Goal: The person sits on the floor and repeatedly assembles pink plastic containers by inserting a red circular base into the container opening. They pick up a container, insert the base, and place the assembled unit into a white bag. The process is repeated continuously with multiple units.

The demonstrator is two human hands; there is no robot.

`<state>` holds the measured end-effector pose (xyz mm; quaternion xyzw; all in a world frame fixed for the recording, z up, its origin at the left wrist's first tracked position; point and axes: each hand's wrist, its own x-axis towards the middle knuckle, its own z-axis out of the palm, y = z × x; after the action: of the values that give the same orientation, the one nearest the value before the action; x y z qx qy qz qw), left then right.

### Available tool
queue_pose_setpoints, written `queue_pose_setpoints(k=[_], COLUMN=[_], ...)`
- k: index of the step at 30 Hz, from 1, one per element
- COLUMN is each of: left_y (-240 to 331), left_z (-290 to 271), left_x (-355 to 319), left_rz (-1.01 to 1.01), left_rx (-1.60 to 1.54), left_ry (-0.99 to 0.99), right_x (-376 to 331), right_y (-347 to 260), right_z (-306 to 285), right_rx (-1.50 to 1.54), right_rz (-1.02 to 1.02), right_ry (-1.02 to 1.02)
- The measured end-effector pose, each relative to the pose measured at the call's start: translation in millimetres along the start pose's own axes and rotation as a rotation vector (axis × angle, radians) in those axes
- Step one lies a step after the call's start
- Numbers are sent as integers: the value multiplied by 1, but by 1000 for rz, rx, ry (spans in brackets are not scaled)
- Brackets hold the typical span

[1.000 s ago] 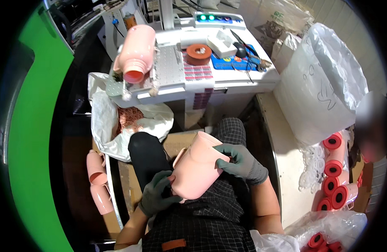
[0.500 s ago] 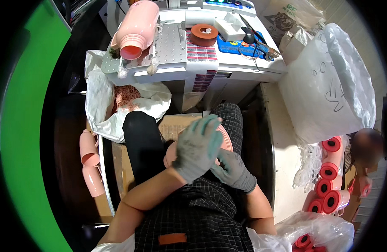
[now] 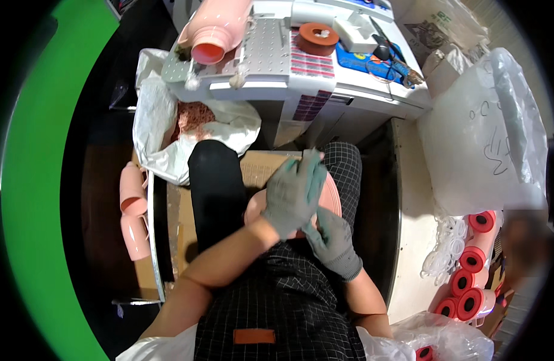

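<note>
A pink round plastic piece (image 3: 333,194) with a ribbed rim lies in my lap, largely covered by my hands. My left hand (image 3: 294,195), in a grey glove with green coating, reaches across the top of it with the fingers held together and bent over it. My right hand (image 3: 334,243), gloved the same way, grips the lower edge of the rim with thumb and fingers pinched. Any small tool between the fingers is hidden. The rounded side of the pink piece shows left of my left wrist.
A pink jug (image 3: 219,30) lies on the white machine table (image 3: 253,90), beside a brown tape roll (image 3: 317,39). Below stands a white bag (image 3: 153,129) with pink shavings. Two pink jugs (image 3: 134,237) lie at left. A large white bag (image 3: 469,141) and several red-rimmed pink bottles (image 3: 471,304) are at right.
The whole view has shifted, so the table sits higher and further right. My left hand has moved slightly over the pink piece, while my right hand keeps its grip on the rim.
</note>
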<state>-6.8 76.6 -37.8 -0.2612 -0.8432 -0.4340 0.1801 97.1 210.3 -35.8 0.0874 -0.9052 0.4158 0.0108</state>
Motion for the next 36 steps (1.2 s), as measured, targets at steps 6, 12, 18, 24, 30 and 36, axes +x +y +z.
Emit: queue_pose_setpoints(k=[6, 12, 18, 24, 30, 36], left_y=[-72, -98, -39, -24, 32, 33], left_z=[8, -158, -172, -137, -69, -29], left_x=[36, -15, -28, -16, 2, -11], left_rz=[-322, -530, -35, 109, 364, 385], left_rx=[-95, -728, -320, -293, -272, -372], left_ry=[-44, 75, -152, -484, -742, -858], right_x=[10, 35, 57, 24, -18, -42], right_y=[-10, 20, 52, -5, -28, -8], right_z=[-14, -32, 59, 19, -48, -44], right_rx=[173, 721, 1699, 73, -187, -285], right_rz=[133, 287, 642, -116, -358, -233], right_ry=[123, 457, 19, 630, 67, -291])
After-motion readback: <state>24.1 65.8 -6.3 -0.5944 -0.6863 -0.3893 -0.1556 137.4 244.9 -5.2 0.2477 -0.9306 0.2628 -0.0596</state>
